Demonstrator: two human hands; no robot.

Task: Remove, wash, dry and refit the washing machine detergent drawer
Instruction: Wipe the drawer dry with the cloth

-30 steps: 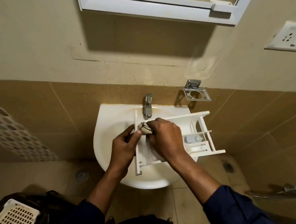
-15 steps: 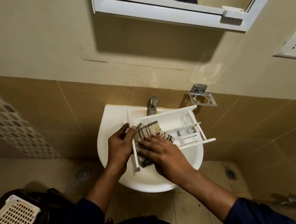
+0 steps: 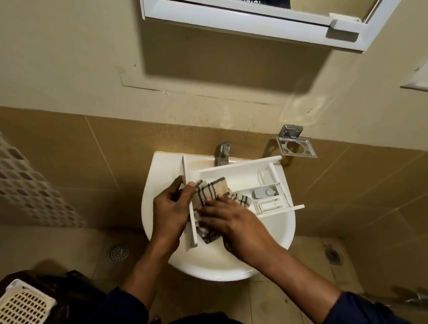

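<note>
Detergent drawer (image 3: pixel 241 182) is out of the machine, lying across the sink (image 3: pixel 285 230) at frame centre, below the tap (image 3: pixel 224 152). Left hand (image 3: pixel 172 209) grips its front panel. Right hand (image 3: pixel 233 223) is flat, fingers straight, pressing a checked cloth (image 3: pixel 210 190) into the left compartment. Removal done; judging by the cloth, drying is under way. Refitting remains; no machine in view.

cloth (image 3: pixel 210 190) partly under right hand (image 3: pixel 232 223); mirror cabinet (image 3: pixel 240 20) cut off at top
</note>
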